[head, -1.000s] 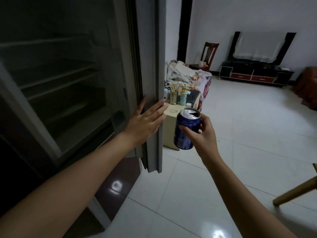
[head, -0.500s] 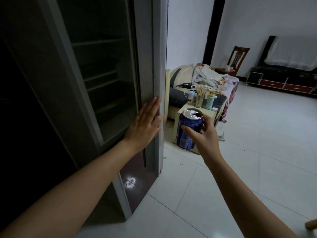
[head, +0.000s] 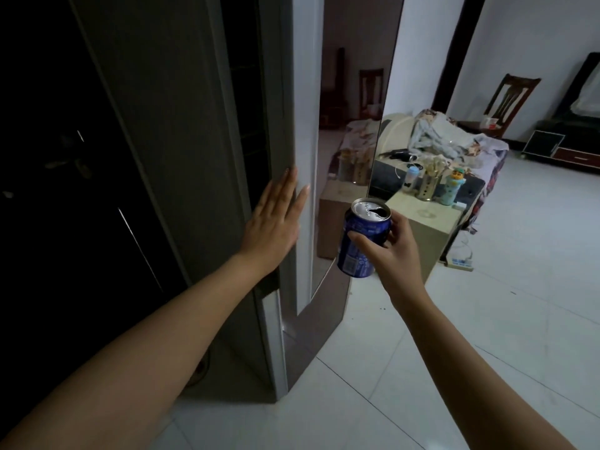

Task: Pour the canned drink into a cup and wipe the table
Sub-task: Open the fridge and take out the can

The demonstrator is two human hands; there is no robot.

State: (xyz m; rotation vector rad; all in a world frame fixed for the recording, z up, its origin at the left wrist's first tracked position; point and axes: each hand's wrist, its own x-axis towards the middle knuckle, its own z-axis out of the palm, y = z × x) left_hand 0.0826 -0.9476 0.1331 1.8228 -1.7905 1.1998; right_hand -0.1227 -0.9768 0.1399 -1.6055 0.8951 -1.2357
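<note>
Left hand (head: 272, 225) at 9 o'clock of centre, fingers straight & together, flat against edge of cabinet door (head: 302, 125), gripping nothing; right hand (head: 386, 248) just past centre, fingers & thumb curled round blue can (head: 362, 237); can upright, tab hole open on top, held in air over floor (head: 454, 336), approx centre frame; small table (head: 431, 228) w/ bottles at 2 o'clock of can, behind it; chair (head: 513, 95) far off at 1 o'clock.
</note>
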